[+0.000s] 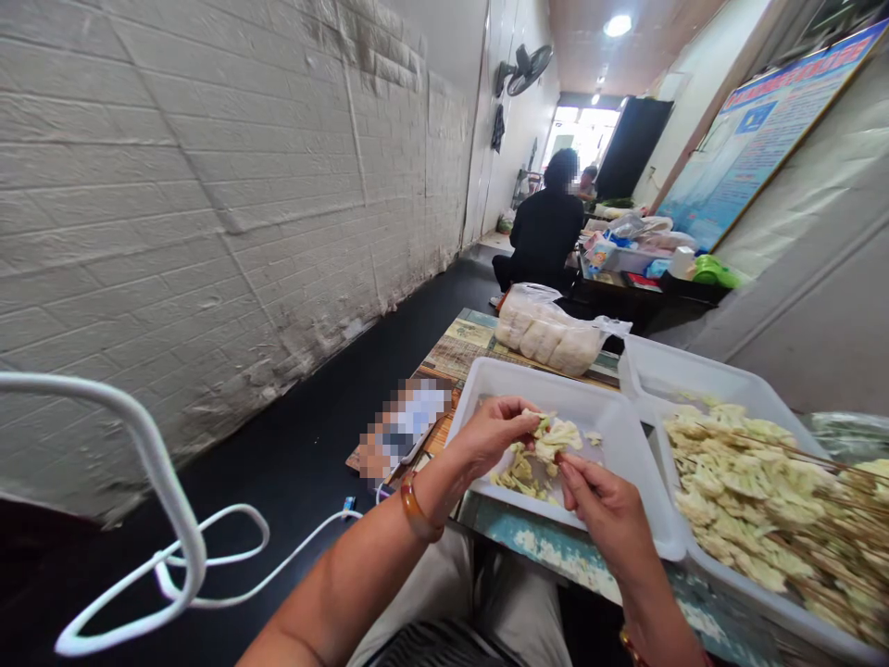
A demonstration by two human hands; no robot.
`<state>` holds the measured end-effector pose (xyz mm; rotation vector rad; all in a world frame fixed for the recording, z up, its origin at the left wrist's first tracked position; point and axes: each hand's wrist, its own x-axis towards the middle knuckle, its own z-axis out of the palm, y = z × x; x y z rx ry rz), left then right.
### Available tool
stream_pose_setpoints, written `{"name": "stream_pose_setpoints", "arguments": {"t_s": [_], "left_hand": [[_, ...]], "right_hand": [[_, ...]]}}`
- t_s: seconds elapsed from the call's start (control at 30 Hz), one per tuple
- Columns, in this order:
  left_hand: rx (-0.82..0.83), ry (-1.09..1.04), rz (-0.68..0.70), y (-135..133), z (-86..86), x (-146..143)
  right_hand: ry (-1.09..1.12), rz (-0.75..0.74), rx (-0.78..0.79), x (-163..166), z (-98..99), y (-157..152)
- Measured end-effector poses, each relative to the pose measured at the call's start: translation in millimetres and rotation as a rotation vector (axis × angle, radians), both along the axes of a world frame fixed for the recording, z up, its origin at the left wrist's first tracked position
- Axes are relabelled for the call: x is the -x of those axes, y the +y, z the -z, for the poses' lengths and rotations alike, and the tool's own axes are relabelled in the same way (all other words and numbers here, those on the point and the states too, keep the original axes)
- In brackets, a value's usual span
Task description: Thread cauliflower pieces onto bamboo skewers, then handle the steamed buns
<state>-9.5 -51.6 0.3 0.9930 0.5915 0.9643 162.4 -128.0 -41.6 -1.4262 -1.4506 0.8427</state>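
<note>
the table (534, 542) has a patchwork top of wood-toned and printed panels, with a teal front edge whose paint is scuffed through to pale patches. a shallow white tray (639, 482) sits on it near the front edge, and just beside it on the right stands a second white tray (684, 361), running out toward the edge of view. behind the first tray, a clear plastic bag (548, 333) packed with pale pieces lies on the far part, while a pixelated flat object (417, 417) rests at the left side.
</note>
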Motion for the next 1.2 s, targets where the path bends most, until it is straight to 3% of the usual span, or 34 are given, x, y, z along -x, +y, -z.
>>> {"name": "stream_pose_setpoints", "arguments": {"t_s": [0.4, 0.87, 1.2], "left_hand": [[0.051, -0.067, -0.060, 6.0, 1.9, 2.9], [-0.040, 0.004, -0.140, 6.6, 6.4, 0.7], [-0.149, 0.108, -0.224, 1.5, -1.0, 2.2]], "right_hand": [[-0.081, -0.003, -0.071, 4.2, -8.2, -2.3], [-0.101, 0.018, -0.082, 3.7, -6.1, -2.1], [-0.144, 0.023, -0.094, 5.5, -7.2, -1.5]]}}
